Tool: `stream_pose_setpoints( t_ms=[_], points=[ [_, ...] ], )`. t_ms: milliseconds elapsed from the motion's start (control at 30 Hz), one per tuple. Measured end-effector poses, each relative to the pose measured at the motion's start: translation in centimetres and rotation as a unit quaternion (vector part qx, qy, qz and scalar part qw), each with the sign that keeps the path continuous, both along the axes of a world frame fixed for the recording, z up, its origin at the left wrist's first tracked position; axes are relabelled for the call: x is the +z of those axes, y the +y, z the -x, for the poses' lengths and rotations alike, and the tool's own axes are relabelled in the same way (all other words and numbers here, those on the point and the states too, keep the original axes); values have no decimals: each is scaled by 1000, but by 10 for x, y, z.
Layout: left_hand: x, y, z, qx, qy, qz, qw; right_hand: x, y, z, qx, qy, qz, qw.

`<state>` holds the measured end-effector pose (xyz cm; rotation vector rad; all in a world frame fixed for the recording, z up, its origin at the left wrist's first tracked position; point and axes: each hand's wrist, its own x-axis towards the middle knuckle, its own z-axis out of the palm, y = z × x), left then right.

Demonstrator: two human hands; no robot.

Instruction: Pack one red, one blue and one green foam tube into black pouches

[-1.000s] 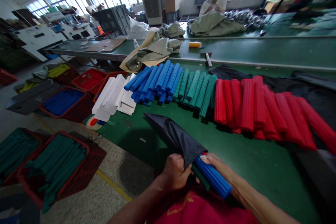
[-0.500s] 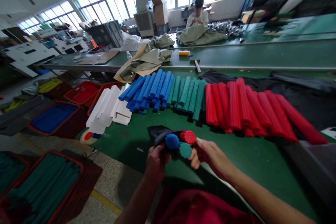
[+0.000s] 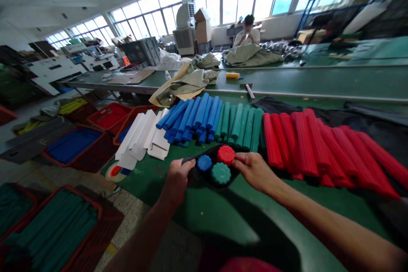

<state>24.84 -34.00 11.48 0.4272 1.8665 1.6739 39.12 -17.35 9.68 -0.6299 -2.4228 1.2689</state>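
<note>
Over the green table, a black fabric bag surrounds the ends of three ribbed rods: a blue rod, a red rod and a green rod. Their lengths are hidden inside the bag. My left hand is closed on the bag's left edge, thumb on top. At the opposite edge, beside the red rod, my right hand pinches the bag's rim. Beyond my hands lie piles of loose blue rods, green rods and red rods.
White folded cartons and a tape roll lie at the table's left. Red crates stand on the floor there. A hammer-like tool lies behind the rods. Another person sits across the far table.
The black bag now encloses all three rod ends, where before the green and red ends stuck out. My right hand has moved from the rods to the bag's rim. The view has shifted slightly.
</note>
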Motion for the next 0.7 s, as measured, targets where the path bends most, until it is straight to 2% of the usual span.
stream_pose_setpoints(
  t_ms=[100,167,267,367,433,500,567,633,700],
  points=[
    [26,-13,21,-1,52,-3,999,28,3,12,46,6,61,997],
    [31,-22,28,-16,86,27,996,33,3,18,50,-28,72,996],
    [26,-32,34,-74,81,46,993,32,-3,26,82,-34,43,995],
    [23,-42,41,-83,70,44,993,30,-12,35,109,-17,81,991],
    [27,-49,43,-83,117,72,987,30,-16,39,107,-38,76,991],
    [33,-57,42,-135,180,80,971,31,-19,40,120,-31,49,991],
    [38,-65,41,-182,203,45,961,30,-22,38,148,8,74,986],
    [37,-69,43,-173,198,13,965,23,-23,34,177,15,130,975],
    [27,-69,51,-139,195,14,971,8,-24,34,180,-18,125,976]
  ],
)
